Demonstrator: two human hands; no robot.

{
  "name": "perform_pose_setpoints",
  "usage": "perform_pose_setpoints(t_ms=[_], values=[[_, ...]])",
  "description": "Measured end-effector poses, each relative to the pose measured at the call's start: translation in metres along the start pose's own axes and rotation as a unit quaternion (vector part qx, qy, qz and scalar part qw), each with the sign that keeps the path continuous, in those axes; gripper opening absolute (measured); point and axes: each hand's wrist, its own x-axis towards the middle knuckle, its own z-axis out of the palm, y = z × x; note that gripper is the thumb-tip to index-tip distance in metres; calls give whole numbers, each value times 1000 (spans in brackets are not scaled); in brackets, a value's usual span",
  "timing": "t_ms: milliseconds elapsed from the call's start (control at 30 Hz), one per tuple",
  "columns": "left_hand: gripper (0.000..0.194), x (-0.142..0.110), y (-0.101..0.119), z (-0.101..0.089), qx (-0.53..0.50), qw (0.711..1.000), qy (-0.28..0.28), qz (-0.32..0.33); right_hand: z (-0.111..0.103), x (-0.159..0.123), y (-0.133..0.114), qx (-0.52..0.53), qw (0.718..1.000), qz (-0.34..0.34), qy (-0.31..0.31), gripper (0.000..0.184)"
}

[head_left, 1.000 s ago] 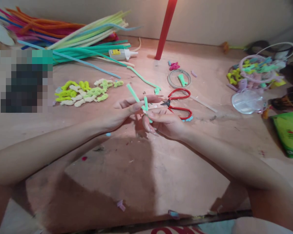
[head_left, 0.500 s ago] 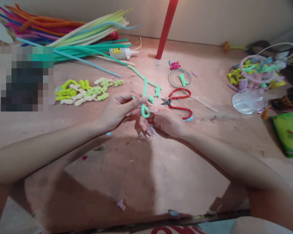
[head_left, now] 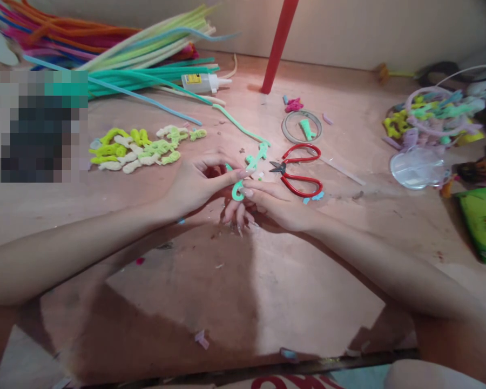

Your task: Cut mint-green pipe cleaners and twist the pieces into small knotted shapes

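A mint-green pipe cleaner, bent into a small loop at its lower end, is pinched between the fingertips of both hands. My left hand grips it from the left with thumb and fingers. My right hand closes on the loop from the right, thumb on top, its other fingers spread below. Just beyond the fingertips, mint-green fuzzy pieces are visible, partly overlapping the held strand. To the right of my hands lie red-handled scissors, blades towards my fingers. Part of the held pipe cleaner is hidden by my fingers.
Twisted yellow and cream pieces lie left. Behind them are bundled pipe cleaners and a glue bottle. A red post rises at the back. A ring surrounds a green piece. A clear lid and green packet are right.
The pipe cleaner's upright free end has tipped over to the upper right. The loop sits slightly lower and left, and my right thumb has moved onto it.
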Motion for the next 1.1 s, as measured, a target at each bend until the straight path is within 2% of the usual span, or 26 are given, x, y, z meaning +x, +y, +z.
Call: perform_pose_setpoints(t_ms=[100,233,333,500,600,700,867,967,1100], values=[[37,-1,0,0,24,1000,6,4,1,3,3,33,999,10,14,45],[40,-3,-2,3,-61,998,-7,-34,4,5,7,17,998,7,57,54],[37,-3,-4,3,-101,993,-40,-50,5,4,7,3,999,4,40,53],[42,4,-6,-6,-88,991,-96,-7,6,2,1,-43,999,4,6,52],[43,8,-5,-9,-91,988,-123,-33,7,2,-1,-57,998,10,0,47],[47,8,-3,-9,-104,985,-122,-63,9,4,0,-61,998,10,8,45],[46,8,0,-5,-126,982,-103,-97,13,5,7,-61,996,-43,46,55],[46,9,1,-5,-129,978,-118,-118,13,5,9,-76,995,-27,65,60],[48,10,-2,-7,-137,973,-131,-129,13,6,2,-96,994,-3,50,63]])
